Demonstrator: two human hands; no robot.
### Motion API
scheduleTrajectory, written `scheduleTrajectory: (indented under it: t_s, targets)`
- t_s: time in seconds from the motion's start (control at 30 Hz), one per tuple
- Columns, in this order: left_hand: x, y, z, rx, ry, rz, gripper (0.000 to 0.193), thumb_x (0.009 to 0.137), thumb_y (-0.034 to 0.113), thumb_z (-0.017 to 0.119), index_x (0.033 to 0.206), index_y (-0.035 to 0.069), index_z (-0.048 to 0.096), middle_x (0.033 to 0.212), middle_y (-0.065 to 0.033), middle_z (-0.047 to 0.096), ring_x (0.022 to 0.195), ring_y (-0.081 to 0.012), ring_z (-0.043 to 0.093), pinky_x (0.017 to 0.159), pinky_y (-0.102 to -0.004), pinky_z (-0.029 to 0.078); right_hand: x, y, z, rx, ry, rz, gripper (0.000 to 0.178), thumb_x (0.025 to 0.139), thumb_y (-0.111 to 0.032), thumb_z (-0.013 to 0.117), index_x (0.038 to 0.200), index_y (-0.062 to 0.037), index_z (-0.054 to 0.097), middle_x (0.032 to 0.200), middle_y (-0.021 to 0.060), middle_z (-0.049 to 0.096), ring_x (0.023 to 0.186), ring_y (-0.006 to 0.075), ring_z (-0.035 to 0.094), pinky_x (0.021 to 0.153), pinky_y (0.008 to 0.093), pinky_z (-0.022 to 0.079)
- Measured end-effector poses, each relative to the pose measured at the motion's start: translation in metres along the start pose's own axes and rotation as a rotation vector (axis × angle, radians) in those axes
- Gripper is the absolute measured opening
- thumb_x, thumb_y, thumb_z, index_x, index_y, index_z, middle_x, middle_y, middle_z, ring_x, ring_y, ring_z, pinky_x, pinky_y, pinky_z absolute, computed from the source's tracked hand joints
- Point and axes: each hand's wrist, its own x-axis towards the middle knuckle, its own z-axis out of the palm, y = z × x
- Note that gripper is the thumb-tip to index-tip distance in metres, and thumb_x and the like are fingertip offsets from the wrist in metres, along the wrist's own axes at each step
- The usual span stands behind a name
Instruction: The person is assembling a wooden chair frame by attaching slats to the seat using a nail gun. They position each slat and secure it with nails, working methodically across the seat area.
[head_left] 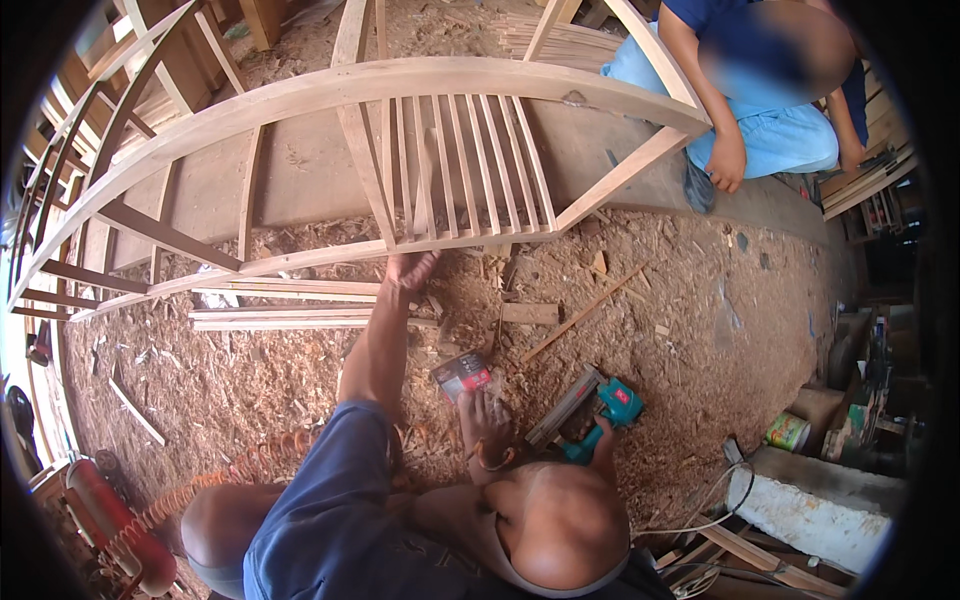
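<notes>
My left arm in a blue sleeve reaches forward. My left hand [412, 268], slightly blurred, closes round the near bottom rail of a large arched wooden frame [470, 238], below its narrow slats [478, 165]. Beside my bent knee, which hides most of it, my right hand [603, 447] grips the handle of a teal nail gun [618, 402]. The gun rests low over the shavings, its long magazine [563, 408] slanting down to the left. Between my hands a small dark and red box [462, 374] lies at the toes of my foot [487, 418].
Another person [735, 125] crouches at the far right, beside the frame. Wood strips [290, 318] and a short block [530, 313] lie among shavings. An orange coiled hose [230, 470] runs by a red tank [118, 525]. A whitish block [810, 510] and tin [787, 432] stand right.
</notes>
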Motion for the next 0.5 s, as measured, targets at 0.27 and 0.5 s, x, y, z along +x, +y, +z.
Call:
scheduleTrajectory:
  t_s: [0.27, 0.5]
  targets:
    - [0.001, -0.010, 0.001, -0.102, -0.069, 0.121, 0.035, 0.094, 0.024, 0.071, 0.121, 0.003, 0.061, 0.122, -0.0168, 0.064, 0.114, -0.0386, 0.060, 0.102, -0.0564, 0.051, 0.007, -0.029, 0.021, 0.025, 0.018, -0.082, 0.015, 0.087, -0.010, 0.068, 0.093, -0.0008, 0.057, 0.069, 0.0090, 0.059, 0.050, 0.0252, 0.058, 0.049, 0.0389, 0.048]
    - [0.010, -0.009, -0.004, -0.150, 0.023, 0.243, 0.030, 0.093, 0.020, 0.072, 0.121, 0.011, 0.065, 0.119, -0.0100, 0.067, 0.113, -0.0332, 0.062, 0.100, -0.0582, 0.053, 0.002, -0.035, 0.034, 0.043, 0.164, -0.022, 0.017, 0.087, -0.013, 0.069, 0.091, -0.0017, 0.059, 0.065, 0.0093, 0.058, 0.050, 0.0265, 0.058, 0.050, 0.0398, 0.047]
